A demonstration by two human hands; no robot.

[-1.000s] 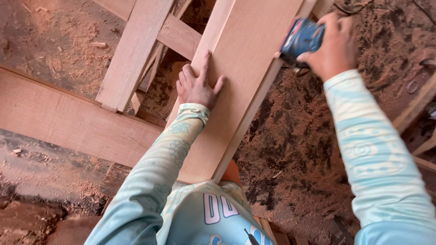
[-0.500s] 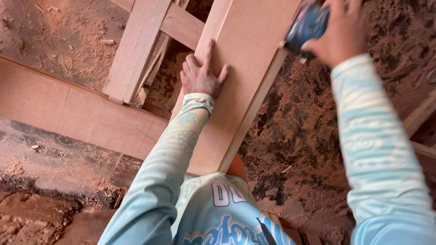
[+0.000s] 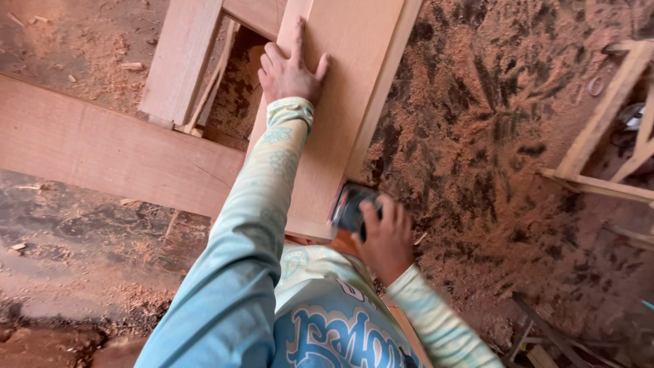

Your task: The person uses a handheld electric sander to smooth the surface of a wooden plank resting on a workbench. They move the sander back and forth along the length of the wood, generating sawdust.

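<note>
A long pale wooden board (image 3: 340, 102) runs from the top of the view down towards my body. My left hand (image 3: 289, 68) lies flat on it near its left edge, fingers spread, holding nothing. My right hand (image 3: 385, 235) grips a small blue and black power sander (image 3: 349, 204) against the board's right edge, close to its near end. Light blue patterned sleeves cover both my arms.
A wide plank (image 3: 109, 153) crosses under the board at the left, and another plank (image 3: 180, 58) slants above it. Sawdust (image 3: 490, 136) covers the ground to the right. A wooden frame (image 3: 606, 129) stands at the right edge, with scraps at the bottom right.
My right hand has drawn the sander down the board's right edge from the far end to the near end. My left hand stays flat on the board. The view has shifted downwards.
</note>
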